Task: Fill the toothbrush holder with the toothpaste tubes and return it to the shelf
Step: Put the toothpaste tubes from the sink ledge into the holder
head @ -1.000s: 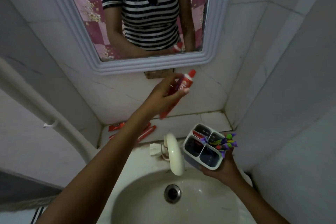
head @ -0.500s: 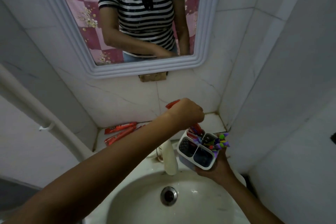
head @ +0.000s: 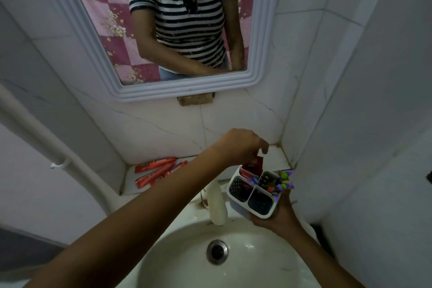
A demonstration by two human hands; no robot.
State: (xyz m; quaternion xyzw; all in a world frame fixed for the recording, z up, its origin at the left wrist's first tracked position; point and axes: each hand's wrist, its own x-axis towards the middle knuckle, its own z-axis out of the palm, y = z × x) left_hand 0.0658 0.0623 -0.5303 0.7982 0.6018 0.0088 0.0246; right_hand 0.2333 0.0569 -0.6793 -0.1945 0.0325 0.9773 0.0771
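Note:
My right hand (head: 279,216) cups a white four-compartment toothbrush holder (head: 236,204) from below, over the basin's right side. Colourful toothbrushes (head: 284,182) stick out of its right compartment. A red toothpaste tube (head: 256,165) stands upright in the back compartment, beside another red tube lying lower in it. My left hand (head: 243,147) hovers over that compartment, fingertips pinched on the upright tube's flat end. Three more red toothpaste tubes (head: 153,170) lie on the tiled shelf (head: 277,158) at its left end, behind my left forearm.
A white faucet (head: 217,203) stands just left of the holder, above the white sink (head: 257,262) with its metal drain (head: 217,251). A framed mirror (head: 254,82) hangs above the shelf. Tiled walls close in on the right, and a white pipe (head: 46,145) slopes down the left.
My left hand carried the red tube down from in front of the wall into the holder's back compartment. The view tilted up slightly; the holder stayed in my right hand.

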